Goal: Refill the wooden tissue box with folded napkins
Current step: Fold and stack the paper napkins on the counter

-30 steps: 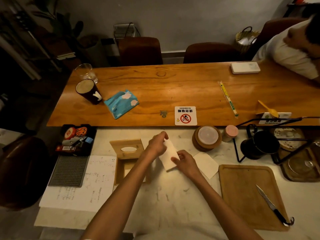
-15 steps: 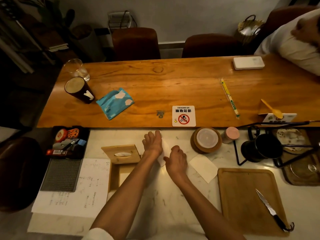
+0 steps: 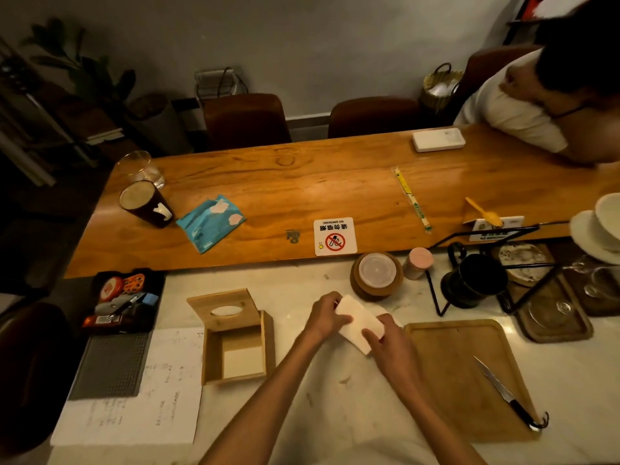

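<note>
Two hands held a white folded napkin [image 3: 359, 323] above the pale counter [image 3: 335, 414]. The left hand [image 3: 323, 317] pinched its far end, and the right hand [image 3: 385, 344] pinched its near end. Just beside them, the wooden tissue box [image 3: 235, 344] sat open, its lid [image 3: 223, 309] tipped up. A knife [image 3: 503, 392] lay on the wooden board [image 3: 453, 380].

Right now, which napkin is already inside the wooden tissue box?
The flat white napkin lying on the floor of the open wooden tissue box. The other folded napkin is outside it, gripped between the left hand and right hand.
</note>
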A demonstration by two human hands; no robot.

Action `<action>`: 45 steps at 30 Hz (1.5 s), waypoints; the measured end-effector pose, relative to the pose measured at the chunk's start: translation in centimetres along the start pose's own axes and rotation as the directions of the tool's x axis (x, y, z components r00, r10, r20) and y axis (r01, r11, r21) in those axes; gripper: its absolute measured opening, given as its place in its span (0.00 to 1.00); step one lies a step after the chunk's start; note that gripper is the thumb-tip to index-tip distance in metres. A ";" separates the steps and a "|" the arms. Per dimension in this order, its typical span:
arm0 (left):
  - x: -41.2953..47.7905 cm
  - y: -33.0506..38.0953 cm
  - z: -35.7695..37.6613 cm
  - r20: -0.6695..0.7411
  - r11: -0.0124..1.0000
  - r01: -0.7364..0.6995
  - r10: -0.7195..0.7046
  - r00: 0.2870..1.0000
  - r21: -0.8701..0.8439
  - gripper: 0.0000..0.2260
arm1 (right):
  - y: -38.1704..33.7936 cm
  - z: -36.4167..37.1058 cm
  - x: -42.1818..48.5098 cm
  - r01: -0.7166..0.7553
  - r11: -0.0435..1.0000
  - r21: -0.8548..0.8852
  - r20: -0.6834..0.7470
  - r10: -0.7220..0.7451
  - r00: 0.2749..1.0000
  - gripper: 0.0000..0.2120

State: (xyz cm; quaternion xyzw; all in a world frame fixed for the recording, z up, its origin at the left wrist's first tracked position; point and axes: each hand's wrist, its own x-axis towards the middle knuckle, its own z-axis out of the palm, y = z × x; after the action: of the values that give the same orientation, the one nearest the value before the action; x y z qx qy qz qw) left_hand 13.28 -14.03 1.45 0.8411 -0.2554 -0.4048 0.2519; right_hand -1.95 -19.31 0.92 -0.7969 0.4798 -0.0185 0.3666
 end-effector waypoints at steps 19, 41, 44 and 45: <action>-1.0 -3.7 5.1 -0.206 0.961 -0.153 0.106 0.973 -0.228 0.18 | 2.8 1.2 0.8 0.292 0.956 0.032 -0.090 -0.288 0.953 0.16; -7.8 -9.6 5.7 -0.430 0.810 -0.397 0.201 0.880 -0.432 0.08 | 3.4 4.2 -2.7 0.202 0.764 0.613 0.034 -0.280 0.959 0.11; -8.1 -9.5 5.9 -0.430 0.797 -0.406 0.206 0.879 -0.447 0.10 | 3.2 4.2 -3.2 0.221 0.748 0.626 0.044 -0.316 0.948 0.19; -8.1 -9.5 6.1 -0.433 0.795 -0.407 0.204 0.878 -0.450 0.11 | 3.2 4.3 -3.2 0.210 0.746 0.631 0.052 -0.312 0.949 0.22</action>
State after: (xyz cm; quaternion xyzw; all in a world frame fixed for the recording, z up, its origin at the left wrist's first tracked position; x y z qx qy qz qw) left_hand 6.09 -3.12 -3.38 0.7450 -0.2179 -0.2499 0.5789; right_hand -4.44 -15.23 -3.06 -0.6907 0.3008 -0.1641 0.6368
